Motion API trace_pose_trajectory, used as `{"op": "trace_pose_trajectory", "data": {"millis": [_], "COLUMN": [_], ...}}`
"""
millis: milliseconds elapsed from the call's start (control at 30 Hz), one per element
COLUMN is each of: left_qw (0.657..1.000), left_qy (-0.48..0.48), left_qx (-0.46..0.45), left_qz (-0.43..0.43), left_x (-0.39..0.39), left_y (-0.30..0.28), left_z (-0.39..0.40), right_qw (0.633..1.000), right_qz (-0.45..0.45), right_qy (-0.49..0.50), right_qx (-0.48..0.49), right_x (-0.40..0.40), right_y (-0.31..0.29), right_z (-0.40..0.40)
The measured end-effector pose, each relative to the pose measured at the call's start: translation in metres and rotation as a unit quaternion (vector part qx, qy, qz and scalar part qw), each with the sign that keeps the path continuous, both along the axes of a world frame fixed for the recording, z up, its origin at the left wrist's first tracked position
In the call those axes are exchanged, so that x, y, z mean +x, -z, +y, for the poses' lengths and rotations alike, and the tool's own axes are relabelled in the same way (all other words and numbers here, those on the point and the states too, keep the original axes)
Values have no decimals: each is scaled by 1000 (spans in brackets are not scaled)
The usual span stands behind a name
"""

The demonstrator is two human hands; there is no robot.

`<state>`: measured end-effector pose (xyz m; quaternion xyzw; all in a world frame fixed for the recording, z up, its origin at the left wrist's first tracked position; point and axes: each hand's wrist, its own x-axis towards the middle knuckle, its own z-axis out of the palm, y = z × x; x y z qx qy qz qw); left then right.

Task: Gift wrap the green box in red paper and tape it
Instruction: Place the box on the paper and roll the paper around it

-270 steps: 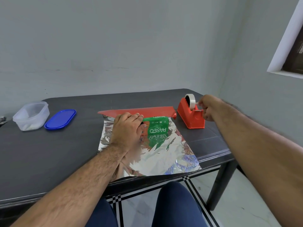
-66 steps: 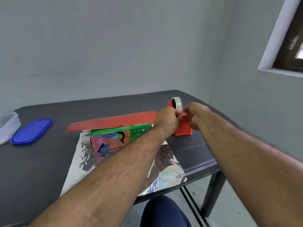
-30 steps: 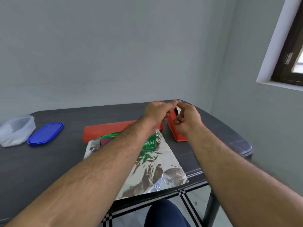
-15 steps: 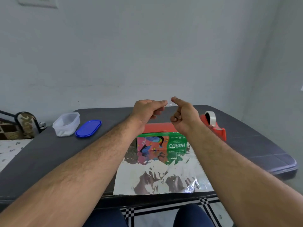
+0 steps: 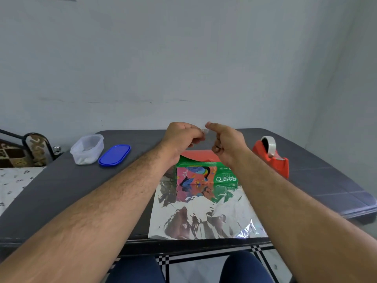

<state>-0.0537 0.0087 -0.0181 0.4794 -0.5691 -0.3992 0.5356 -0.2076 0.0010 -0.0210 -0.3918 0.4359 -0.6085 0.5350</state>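
The green box [image 5: 206,174] stands on its long side on the wrapping sheet [image 5: 206,217], whose silver underside faces up; a red flap [image 5: 199,155] of the sheet shows behind the box. My left hand [image 5: 180,137] and my right hand [image 5: 226,142] are raised above the box. Between their fingertips they pinch a short strip of clear tape [image 5: 205,131]. The red tape dispenser [image 5: 272,156] sits to the right of the box.
A clear plastic tub [image 5: 87,149] and its blue lid [image 5: 114,155] lie at the back left of the dark table [image 5: 61,186]. A chair back [image 5: 35,148] stands at the far left. The wall runs close behind the table.
Both hands left the dispenser and came over the box with a torn strip of tape between them. My view swung left to centre on the box.
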Motion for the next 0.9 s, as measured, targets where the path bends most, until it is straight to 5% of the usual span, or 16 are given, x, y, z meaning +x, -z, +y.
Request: {"op": "trace_pose_trajectory", "data": {"millis": [167, 233, 333, 467, 667, 900], "left_qw": [999, 998, 993, 981, 946, 881], "left_qy": [5, 27, 88, 148, 204, 231], "left_qx": [39, 49, 64, 87, 120, 168], "left_qz": [-26, -41, -51, -86, -220, -378], "left_x": [8, 9, 2, -21, -53, -72], "left_y": [1, 2, 2, 1, 3, -5], "left_z": [-4, -7, -13, -24, -47, -68], "right_qw": [936, 874, 732, 621, 612, 697], "right_qz": [305, 434, 641, 741, 744, 660], "right_qy": [143, 158, 75, -19, -41, 11], "right_qx": [-104, -150, -217, -254, -265, -279], "right_x": [-55, -88, -127, -150, -147, -150], "right_y": [-6, 3, 25, 55, 79, 98], "right_z": [-4, -9, -10, -17, -23, -27]}}
